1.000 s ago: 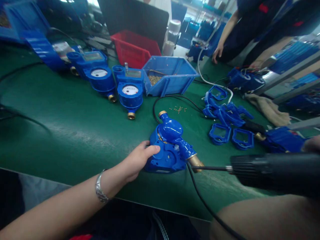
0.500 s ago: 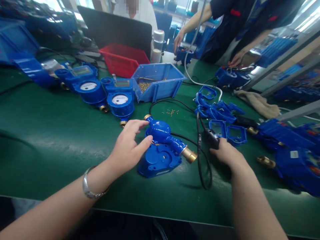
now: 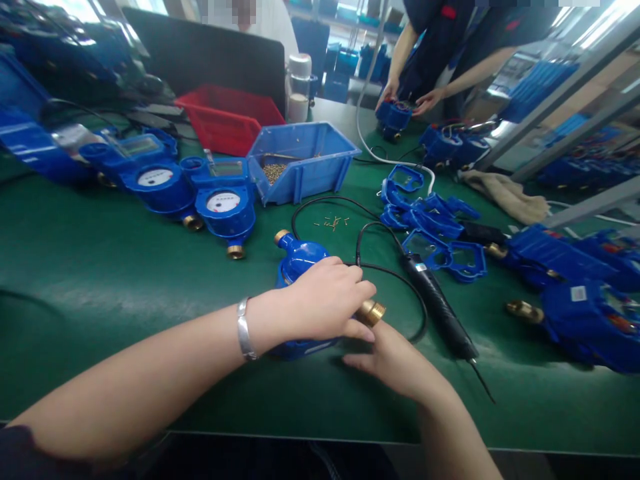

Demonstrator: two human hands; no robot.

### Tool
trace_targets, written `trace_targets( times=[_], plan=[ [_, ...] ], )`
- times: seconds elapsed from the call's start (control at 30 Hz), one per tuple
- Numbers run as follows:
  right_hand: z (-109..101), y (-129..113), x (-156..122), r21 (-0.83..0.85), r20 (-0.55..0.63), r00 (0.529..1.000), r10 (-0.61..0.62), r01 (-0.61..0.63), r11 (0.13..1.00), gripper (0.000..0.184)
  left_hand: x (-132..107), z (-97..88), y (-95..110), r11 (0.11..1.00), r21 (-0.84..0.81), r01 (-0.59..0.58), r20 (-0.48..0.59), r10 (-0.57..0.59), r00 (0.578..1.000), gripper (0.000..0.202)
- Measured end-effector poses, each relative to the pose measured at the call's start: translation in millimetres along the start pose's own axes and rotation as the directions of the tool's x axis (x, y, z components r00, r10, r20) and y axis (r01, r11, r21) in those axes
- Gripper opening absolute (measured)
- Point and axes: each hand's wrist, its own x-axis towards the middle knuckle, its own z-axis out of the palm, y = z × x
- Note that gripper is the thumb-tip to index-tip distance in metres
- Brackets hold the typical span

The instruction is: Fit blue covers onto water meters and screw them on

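Observation:
A blue water meter body (image 3: 299,259) with brass ends lies upside down on the green table mat (image 3: 100,280) in front of me. My left hand (image 3: 327,300), with a silver bracelet on the wrist, is wrapped over the meter from above. My right hand (image 3: 390,360) reaches in from below, its fingers against the meter's near side under the brass fitting (image 3: 373,311). A black electric screwdriver (image 3: 440,310) lies on the mat just right of my hands, with its cord looping behind the meter.
Two finished meters with dials (image 3: 223,203) sit at the left. Behind them stand a blue bin of screws (image 3: 300,160) and a red basket (image 3: 225,120). Blue plastic frames (image 3: 430,227) and more meters (image 3: 585,313) lie to the right. Another person's hands (image 3: 420,103) work at the far end.
My right hand has let go of the screwdriver, which now lies on the mat, and has moved to the meter. My left hand has closed over the meter body.

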Motion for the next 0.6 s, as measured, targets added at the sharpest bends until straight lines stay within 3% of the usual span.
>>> trace_targets(
  times=[0.17,0.23,0.3,0.37,0.43,0.5,0.6],
  plan=[
    [20,17,27,0.25,-0.047,0.993,-0.106,0.114,0.962,0.047,-12,-0.7,-2,0.992,-0.108,0.068,-0.013,-0.07,0.997,0.031],
    [23,13,26,0.314,-0.074,0.99,-0.119,0.136,0.94,0.056,-20,-4.9,-5,0.962,-0.259,0.088,-0.064,-0.108,0.992,0.029],
    [20,1,21,0.394,-0.125,0.986,-0.108,0.149,0.907,0.065,-29,-9.4,-8,0.875,-0.473,0.104,-0.167,-0.206,0.964,0.025],
    [11,-18,14,0.475,-0.204,0.977,-0.053,0.147,0.868,0.065,-36,-12.9,-9,0.688,-0.721,0.082,-0.268,-0.386,0.883,0.021],
    [-1,-40,9,0.509,-0.28,0.96,0.021,0.13,0.851,0.055,-39,-14.1,-8,0.413,-0.911,-0.005,-0.268,-0.58,0.769,0.019],
    [-13,-61,7,0.501,-0.297,0.953,0.061,0.101,0.859,0.044,-40,-12.4,-4,0.128,-0.984,-0.121,-0.176,-0.701,0.691,0.024],
    [-28,-79,11,0.526,-0.232,0.972,0.036,0.095,0.845,0.034,-37,-4.8,-1,-0.193,-0.952,-0.237,-0.008,-0.76,0.649,0.036]
  ],
)
